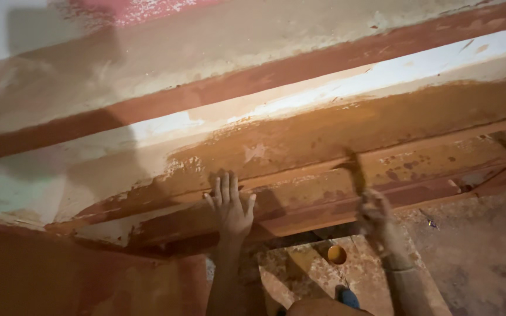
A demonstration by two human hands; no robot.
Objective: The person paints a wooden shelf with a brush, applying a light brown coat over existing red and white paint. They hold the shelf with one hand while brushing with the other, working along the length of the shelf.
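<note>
The left hand [229, 208] presses flat, fingers spread, on the brown-stained wooden moulding [323, 175], which looks stiff, fixed and rough, while the right hand [376, 213] grips the shaft of a blurred hammer [354, 169] raised just before it, likely head-heavy.

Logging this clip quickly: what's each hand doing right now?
Left hand: open, flat against the brown wooden beam.
Right hand: closed on a blurred hammer.

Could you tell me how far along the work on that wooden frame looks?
Brown coating already covers the wooden frame. The left hand presses flat on its lower rail; the right hand grips a blurred hammer raised against it. The band above remains white.
</note>
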